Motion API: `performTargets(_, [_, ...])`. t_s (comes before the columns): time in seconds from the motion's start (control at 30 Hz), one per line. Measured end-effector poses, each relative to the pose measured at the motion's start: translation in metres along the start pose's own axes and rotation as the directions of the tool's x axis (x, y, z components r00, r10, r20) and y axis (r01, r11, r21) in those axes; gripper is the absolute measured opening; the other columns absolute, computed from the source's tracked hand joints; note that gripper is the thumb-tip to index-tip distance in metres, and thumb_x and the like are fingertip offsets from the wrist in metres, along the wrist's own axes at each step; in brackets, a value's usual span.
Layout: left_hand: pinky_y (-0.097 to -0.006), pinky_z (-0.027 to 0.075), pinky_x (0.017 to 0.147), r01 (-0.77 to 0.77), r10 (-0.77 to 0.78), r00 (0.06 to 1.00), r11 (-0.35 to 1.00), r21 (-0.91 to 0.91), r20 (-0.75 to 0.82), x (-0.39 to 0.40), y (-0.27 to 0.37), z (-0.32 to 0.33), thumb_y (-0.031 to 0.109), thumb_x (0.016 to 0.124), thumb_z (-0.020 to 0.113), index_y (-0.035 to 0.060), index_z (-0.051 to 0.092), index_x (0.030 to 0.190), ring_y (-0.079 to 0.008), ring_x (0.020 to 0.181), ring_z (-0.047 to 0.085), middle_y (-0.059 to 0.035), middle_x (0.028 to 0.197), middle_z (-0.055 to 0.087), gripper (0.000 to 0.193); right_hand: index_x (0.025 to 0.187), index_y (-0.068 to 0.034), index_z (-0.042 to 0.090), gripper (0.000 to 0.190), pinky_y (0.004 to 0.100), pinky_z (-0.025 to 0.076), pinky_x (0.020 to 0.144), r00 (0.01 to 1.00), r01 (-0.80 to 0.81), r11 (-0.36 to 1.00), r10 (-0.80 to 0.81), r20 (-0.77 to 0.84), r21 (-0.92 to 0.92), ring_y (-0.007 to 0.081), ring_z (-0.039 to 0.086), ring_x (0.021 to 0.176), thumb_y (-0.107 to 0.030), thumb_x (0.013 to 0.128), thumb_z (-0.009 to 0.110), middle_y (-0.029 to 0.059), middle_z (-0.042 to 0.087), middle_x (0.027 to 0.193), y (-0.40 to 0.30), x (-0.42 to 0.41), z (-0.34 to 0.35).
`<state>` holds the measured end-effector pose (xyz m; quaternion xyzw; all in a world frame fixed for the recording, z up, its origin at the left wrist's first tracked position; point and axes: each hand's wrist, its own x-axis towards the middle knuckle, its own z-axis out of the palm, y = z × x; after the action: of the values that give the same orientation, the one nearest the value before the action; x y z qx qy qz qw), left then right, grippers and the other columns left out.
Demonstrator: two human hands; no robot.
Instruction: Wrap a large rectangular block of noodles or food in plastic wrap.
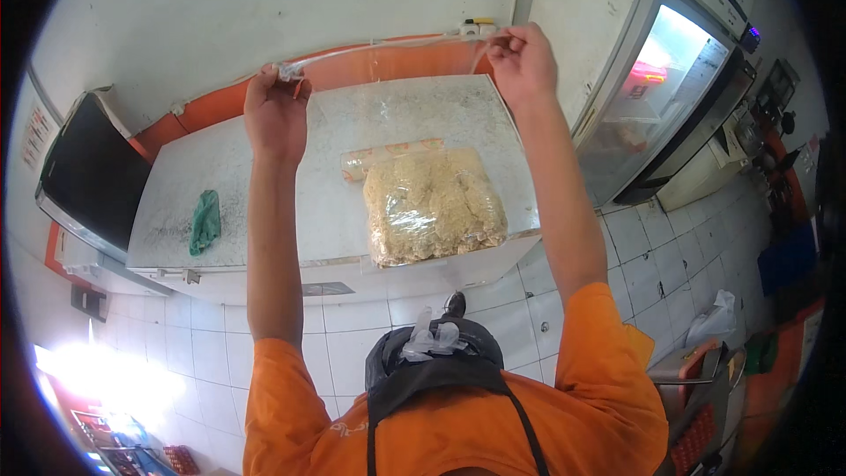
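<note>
A clear plastic sheet or bag [396,56] is stretched between my raised hands, above the far side of a white chest freezer lid [330,198]. My left hand [276,112] pinches one bunched end of it, and my right hand [525,66] grips the other end. Nearer to me, at the lid's front edge, lies a filled clear plastic package [433,205] of pale yellow, crumbly food. Just behind that package rests a roll [357,164] with orange print, partly hidden by it. Neither hand touches the package or the roll.
A crumpled green plastic bag [205,221] lies on the lid's left part. At the left stands a dark-fronted appliance [99,172]. A glass-door fridge [651,86] stands to the right. Wall sockets [477,29] sit behind the freezer, above white floor tiles [357,324].
</note>
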<state>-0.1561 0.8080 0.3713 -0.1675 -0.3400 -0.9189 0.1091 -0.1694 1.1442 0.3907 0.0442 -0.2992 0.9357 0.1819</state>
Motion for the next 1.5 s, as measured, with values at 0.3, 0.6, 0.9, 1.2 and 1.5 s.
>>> performTargets(0.3, [-0.0422, 0.043, 0.104, -0.473, 0.464, 0.823, 0.244, 0.846, 0.327, -0.137, 0.05, -0.008, 0.011, 0.096, 0.046, -0.0041, 0.057, 0.121, -0.0234, 0.111, 0.057, -0.0143, 0.115, 0.059, 0.031, 0.063, -0.007, 0.05, 0.027, 0.0313, 0.042, 0.063, 0.951, -0.026, 1.0, 0.022, 0.309, 0.008, 0.0218, 0.057, 0.07, -0.007, 0.087, 0.063, 0.009, 0.057, 0.075, -0.061, -0.174, -0.016])
performTargets(0.6, [-0.0436, 0.05, 0.064, 0.249, -0.862, 0.508, 0.134, 0.959, -0.011, -0.313, -0.02, -0.11, 0.01, 0.085, 0.05, -0.0006, 0.057, 0.081, -0.0363, 0.067, 0.063, -0.0201, 0.069, 0.059, 0.013, 0.062, 0.0, 0.05, 0.032, 0.0319, 0.037, 0.053, 0.16, -0.384, 0.257, 0.964, 0.21, -0.887, 0.0108, 0.04, 0.056, -0.016, 0.085, 0.066, 0.004, 0.045, 0.057, 0.041, -0.329, -0.249])
performTargets(0.9, [-0.0562, 0.045, 0.074, 0.14, -0.724, 0.666, -0.114, 0.984, -0.179, -0.36, -0.174, -0.244, 0.018, 0.087, 0.052, -0.0013, 0.054, 0.085, -0.0489, 0.084, 0.059, -0.028, 0.082, 0.061, 0.02, 0.08, -0.003, 0.073, 0.028, 0.0496, 0.054, 0.076, 0.499, 0.194, -0.452, 0.809, -0.309, -0.871, 0.0398, 0.067, 0.08, -0.027, 0.082, 0.06, 0.02, 0.07, 0.082, 0.167, -0.324, -0.355])
performTargets(1.2, [-0.0417, 0.052, 0.073, 0.255, -0.393, 0.901, 0.138, 0.957, -0.184, -0.293, -0.233, -0.289, 0.009, 0.092, 0.053, -0.0026, 0.067, 0.088, -0.0349, 0.08, 0.068, -0.0201, 0.082, 0.069, 0.018, 0.071, 0.0, 0.066, 0.023, 0.043, 0.051, 0.063, 1.0, -0.02, -0.249, -0.012, -0.017, -0.968, 0.0346, 0.066, 0.063, -0.017, 0.086, 0.06, 0.016, 0.067, 0.069, 0.285, -0.239, -0.404])
performTargets(1.5, [-0.0379, 0.053, 0.073, 0.372, -0.407, 0.856, 0.055, 0.926, -0.32, -0.287, -0.217, -0.279, 0.009, 0.093, 0.055, -0.0011, 0.069, 0.091, -0.0293, 0.08, 0.07, -0.0164, 0.083, 0.072, 0.017, 0.068, 0.003, 0.065, 0.028, 0.0473, 0.047, 0.061, 0.918, -0.164, -0.085, 0.352, -0.184, -0.983, 0.0402, 0.062, 0.063, -0.021, 0.083, 0.067, 0.0226, 0.06, 0.064, 0.233, -0.232, -0.403])
